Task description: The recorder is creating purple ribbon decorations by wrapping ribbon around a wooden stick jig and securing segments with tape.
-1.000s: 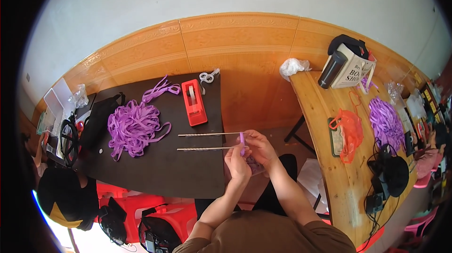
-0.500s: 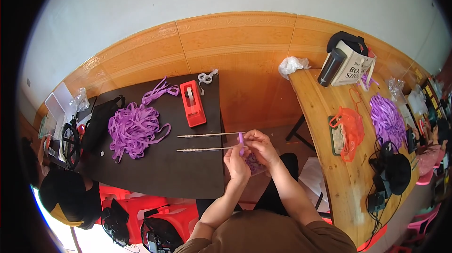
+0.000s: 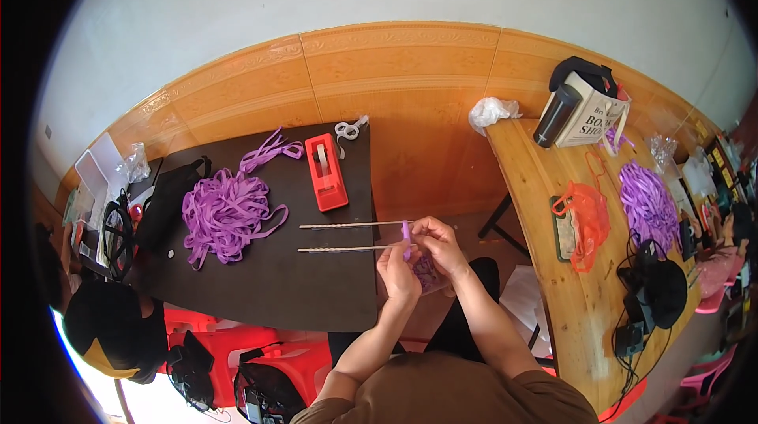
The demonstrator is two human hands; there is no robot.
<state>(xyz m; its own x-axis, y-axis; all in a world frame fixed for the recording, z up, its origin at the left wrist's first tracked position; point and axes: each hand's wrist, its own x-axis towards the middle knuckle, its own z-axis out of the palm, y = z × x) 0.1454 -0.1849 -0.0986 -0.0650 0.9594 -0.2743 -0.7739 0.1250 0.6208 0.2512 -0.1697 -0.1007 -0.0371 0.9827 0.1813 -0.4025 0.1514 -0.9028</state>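
Observation:
Two thin, light rods (image 3: pixel 347 225) with twisted shafts lie parallel, reaching past the dark table's right edge. A strip of purple ribbon (image 3: pixel 406 231) spans both rods near their right ends. My left hand (image 3: pixel 397 272) is closed in a pinch on the ribbon beside the nearer rod. My right hand (image 3: pixel 442 246) pinches the ribbon from the right, close to the farther rod's end. The fingers partly hide the ribbon, so how it is wound or tied cannot be made out. Below my hands, a clear container (image 3: pixel 430 282) holds purple pieces.
The dark table (image 3: pixel 292 290) bears a purple ribbon heap (image 3: pixel 225 215), a red tape dispenser (image 3: pixel 325 175) and white-handled scissors (image 3: pixel 347 130). On the wooden table (image 3: pixel 537 179) are an orange plastic bag (image 3: pixel 586 219), a dark bottle (image 3: pixel 557 116) and more ribbon (image 3: pixel 647 199). Another person (image 3: pixel 106 325) sits at left.
My hands stay at the ribbon on the rods, with only slight finger movement. The whole view has shifted a little.

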